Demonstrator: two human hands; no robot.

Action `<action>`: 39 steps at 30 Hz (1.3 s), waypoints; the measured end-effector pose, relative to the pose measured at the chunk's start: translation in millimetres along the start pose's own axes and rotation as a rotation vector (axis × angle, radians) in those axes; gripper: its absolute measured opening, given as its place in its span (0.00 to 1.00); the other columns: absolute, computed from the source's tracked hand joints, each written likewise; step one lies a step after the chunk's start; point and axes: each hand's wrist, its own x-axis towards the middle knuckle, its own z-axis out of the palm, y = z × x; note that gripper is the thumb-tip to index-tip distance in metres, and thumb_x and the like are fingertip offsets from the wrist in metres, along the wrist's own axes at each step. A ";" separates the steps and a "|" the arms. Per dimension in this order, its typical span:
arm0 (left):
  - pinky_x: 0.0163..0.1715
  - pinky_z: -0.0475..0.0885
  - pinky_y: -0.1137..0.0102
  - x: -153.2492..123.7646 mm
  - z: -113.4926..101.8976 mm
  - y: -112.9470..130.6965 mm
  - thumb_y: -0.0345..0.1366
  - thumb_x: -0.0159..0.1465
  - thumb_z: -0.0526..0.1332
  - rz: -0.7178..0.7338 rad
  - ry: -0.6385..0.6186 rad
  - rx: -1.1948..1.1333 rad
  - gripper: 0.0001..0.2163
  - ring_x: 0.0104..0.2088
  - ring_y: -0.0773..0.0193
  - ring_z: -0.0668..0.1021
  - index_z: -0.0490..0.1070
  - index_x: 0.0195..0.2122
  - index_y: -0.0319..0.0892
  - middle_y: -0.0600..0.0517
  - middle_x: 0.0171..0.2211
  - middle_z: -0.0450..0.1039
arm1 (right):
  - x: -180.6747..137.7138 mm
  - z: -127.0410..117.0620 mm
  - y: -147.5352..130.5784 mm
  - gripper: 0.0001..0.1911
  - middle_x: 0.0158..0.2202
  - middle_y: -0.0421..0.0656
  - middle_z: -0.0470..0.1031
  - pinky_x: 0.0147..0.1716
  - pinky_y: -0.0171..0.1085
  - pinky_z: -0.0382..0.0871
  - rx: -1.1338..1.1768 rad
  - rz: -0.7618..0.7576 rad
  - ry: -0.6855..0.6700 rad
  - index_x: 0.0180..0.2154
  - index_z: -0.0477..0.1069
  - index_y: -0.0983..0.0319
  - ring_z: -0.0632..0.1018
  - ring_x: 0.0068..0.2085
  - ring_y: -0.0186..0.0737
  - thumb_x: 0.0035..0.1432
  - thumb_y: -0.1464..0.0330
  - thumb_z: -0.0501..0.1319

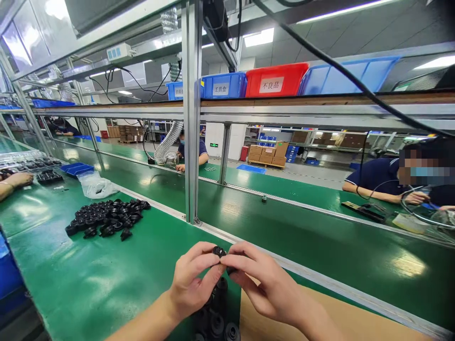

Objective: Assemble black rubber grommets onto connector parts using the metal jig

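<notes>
Both of my hands meet at the lower middle of the view around a small round black plastic part (219, 251). My left hand (195, 277) pinches it between thumb and fingers. From the other side, my right hand (265, 279) has its fingertips closed on the same part, and a bit of black shows beneath them. Much of the part is hidden by the fingers. Below the hands lie several black round parts with rings and centre holes (216, 324). A heap of similar black parts (106, 215) sits on the green bench (88, 274) to the left.
A brown board (320, 303) lies at the lower right. Beyond it runs a green conveyor belt (284, 227), with a metal post (192, 118) at its near edge. A plastic bag (95, 184) and blue tray (76, 169) lie farther left. Co-workers sit across the line; another person's hand (19, 179) shows left.
</notes>
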 end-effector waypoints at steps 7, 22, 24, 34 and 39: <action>0.38 0.83 0.73 -9.9 -0.8 6.0 0.20 0.65 0.62 0.112 -0.147 0.225 0.19 0.39 0.64 0.84 0.73 0.54 0.45 0.43 0.48 0.78 | -9.2 -17.0 -0.1 0.13 0.49 0.47 0.73 0.38 0.39 0.79 0.480 0.305 0.164 0.55 0.71 0.55 0.77 0.42 0.41 0.70 0.66 0.62; 0.45 0.84 0.69 -6.1 -4.0 3.7 0.24 0.67 0.64 0.208 -0.131 0.179 0.16 0.46 0.59 0.85 0.67 0.54 0.40 0.39 0.48 0.80 | -3.8 -10.7 -8.0 0.13 0.48 0.45 0.72 0.35 0.36 0.76 0.581 0.290 0.115 0.53 0.72 0.57 0.78 0.41 0.40 0.67 0.69 0.64; 0.45 0.84 0.68 -5.2 -4.4 4.5 0.26 0.68 0.65 0.191 -0.109 0.164 0.15 0.46 0.58 0.85 0.67 0.54 0.40 0.39 0.47 0.81 | -2.8 -9.8 -9.3 0.13 0.47 0.45 0.73 0.35 0.36 0.76 0.571 0.295 0.112 0.52 0.73 0.57 0.78 0.41 0.39 0.67 0.69 0.64; 0.43 0.84 0.71 -3.3 -1.1 10.9 0.30 0.65 0.69 0.102 -0.001 0.180 0.14 0.40 0.60 0.87 0.69 0.50 0.40 0.44 0.39 0.83 | -0.6 -8.0 -9.2 0.12 0.49 0.46 0.72 0.36 0.35 0.74 0.475 0.262 0.119 0.53 0.72 0.56 0.77 0.43 0.40 0.70 0.69 0.60; 0.36 0.84 0.73 -0.5 -3.0 10.7 0.30 0.62 0.72 0.117 0.065 0.286 0.14 0.33 0.62 0.87 0.71 0.47 0.39 0.47 0.35 0.84 | 1.3 -11.2 -13.8 0.13 0.50 0.47 0.72 0.42 0.37 0.73 0.289 0.135 0.142 0.54 0.73 0.54 0.74 0.50 0.43 0.71 0.71 0.58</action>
